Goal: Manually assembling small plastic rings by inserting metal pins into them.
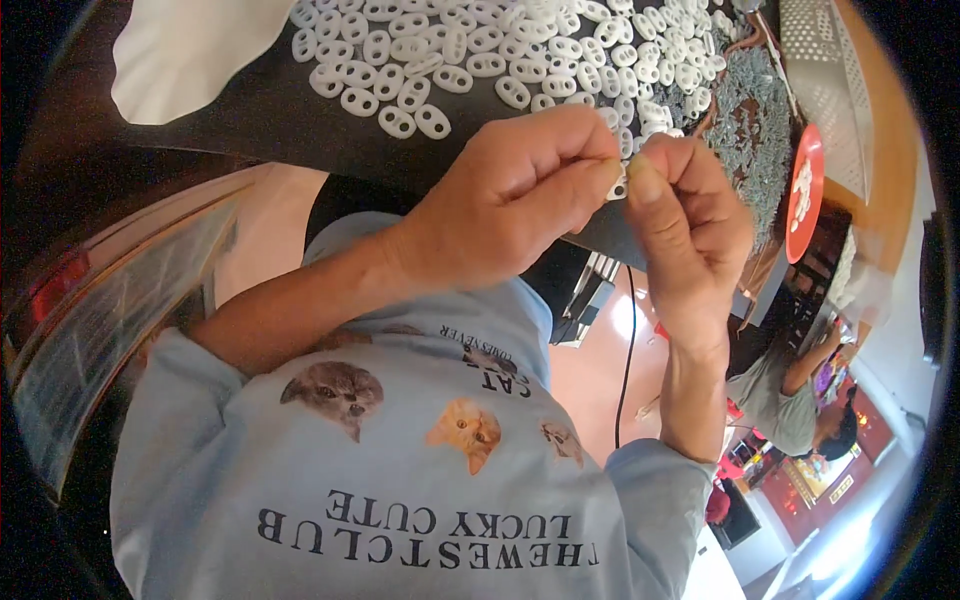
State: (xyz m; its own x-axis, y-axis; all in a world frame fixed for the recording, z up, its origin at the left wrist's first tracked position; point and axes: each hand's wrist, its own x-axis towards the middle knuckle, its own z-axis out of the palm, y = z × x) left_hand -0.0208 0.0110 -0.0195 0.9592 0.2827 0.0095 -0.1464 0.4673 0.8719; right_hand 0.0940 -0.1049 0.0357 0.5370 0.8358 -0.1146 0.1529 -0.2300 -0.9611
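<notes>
A small white oval plastic piece with holes (619,188) shows between my fingertips, just past the near edge of the dark tabletop. My left hand (505,195) is closed, its thumb and forefinger pinching the piece from the left. My right hand (693,225) is also closed in a pinch, its thumb tip right beside the piece; whatever lies between its fingers is hidden. Beyond my hands, many loose white two-hole oval pieces (485,65) cover the table. To their right spreads a heap of small grey screw-like parts (757,130).
A red dish (798,235) with small white bits stands at the right edge. A white wavy-edged tray (165,75) lies at the upper left. Perforated white metal (815,50) borders the far right. Another person (790,405) works beyond, at lower right. A black cable (627,370) hangs below.
</notes>
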